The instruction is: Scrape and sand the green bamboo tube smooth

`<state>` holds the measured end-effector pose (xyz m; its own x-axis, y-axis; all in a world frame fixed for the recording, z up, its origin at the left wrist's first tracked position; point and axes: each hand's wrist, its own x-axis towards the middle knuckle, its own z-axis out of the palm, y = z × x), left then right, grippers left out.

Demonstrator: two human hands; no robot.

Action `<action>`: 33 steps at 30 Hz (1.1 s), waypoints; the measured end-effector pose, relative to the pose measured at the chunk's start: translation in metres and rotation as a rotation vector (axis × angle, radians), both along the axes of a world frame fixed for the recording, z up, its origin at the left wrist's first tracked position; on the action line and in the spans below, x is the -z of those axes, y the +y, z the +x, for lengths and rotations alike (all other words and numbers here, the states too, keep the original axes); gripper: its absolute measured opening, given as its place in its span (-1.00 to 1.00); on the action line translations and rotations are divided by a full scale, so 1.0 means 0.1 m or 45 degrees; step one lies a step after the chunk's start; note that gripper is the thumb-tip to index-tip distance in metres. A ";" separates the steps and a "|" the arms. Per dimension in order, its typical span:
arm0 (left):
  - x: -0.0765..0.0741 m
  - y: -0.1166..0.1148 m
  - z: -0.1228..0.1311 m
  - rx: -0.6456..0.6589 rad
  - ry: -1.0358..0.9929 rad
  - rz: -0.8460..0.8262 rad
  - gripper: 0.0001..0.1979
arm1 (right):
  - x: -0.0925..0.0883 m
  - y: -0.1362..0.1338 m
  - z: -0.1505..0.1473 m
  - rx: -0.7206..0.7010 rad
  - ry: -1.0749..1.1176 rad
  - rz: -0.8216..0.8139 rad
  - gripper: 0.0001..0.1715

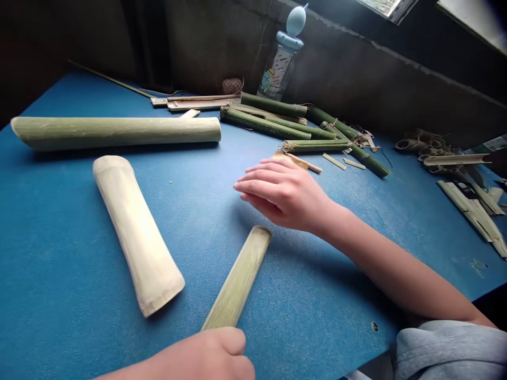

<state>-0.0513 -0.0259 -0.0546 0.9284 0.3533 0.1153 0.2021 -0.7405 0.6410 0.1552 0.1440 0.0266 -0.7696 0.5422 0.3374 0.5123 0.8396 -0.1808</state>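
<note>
The person's left hand (202, 356) sits at the near table edge, its fingers curled together in a loose fist over the lower end of a short bamboo stave (237, 277); whether they clamp it cannot be told. This stave, its green skin scraped to a matte, faintly streaked surface, lies tilted across a blue laminate table (59, 264). The right hand (283, 195) hovers palm down just up and to the right of the stave, its fingers (257, 179) close together and gently bent, touching nothing visible. A grey sleeve (447, 351) shows at the lower right. Left of the stave lies a thick, pale peeled bamboo section (138, 232), smooth and creamy with a rough-cut end. Beyond the stave stretch a long, rounded green bamboo tube (114, 133) and a heap of slimmer, glossier bamboo canes (269, 121). Thin flat bamboo slivers (335, 161) lie past the right hand, while curled, papery bamboo shavings (420, 141) gather farther right. A patterned bottle with a blue cap (279, 63) stands against the dark wall (356, 63).
</note>
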 end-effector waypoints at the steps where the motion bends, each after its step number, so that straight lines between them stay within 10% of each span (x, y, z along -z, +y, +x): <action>1: -0.09 0.05 -0.02 -0.009 0.003 0.027 -0.63 | -0.03 0.05 0.04 0.069 -0.064 0.078 -0.65; 6: -0.48 0.07 -0.07 -0.047 -0.027 0.198 -0.62 | 0.10 0.50 0.80 0.712 0.106 -0.128 -0.67; 13: -0.79 0.26 0.08 0.093 0.038 0.252 -0.67 | 0.60 0.59 1.46 0.721 0.303 -0.309 -0.73; 25: -0.82 0.36 0.37 -0.057 0.034 0.035 -0.65 | 0.24 -0.17 1.27 0.322 0.751 -0.934 -0.75; 33: -0.78 0.36 0.32 -0.052 0.045 0.047 -0.65 | 0.34 -0.74 0.79 0.255 0.249 -0.797 -0.65</action>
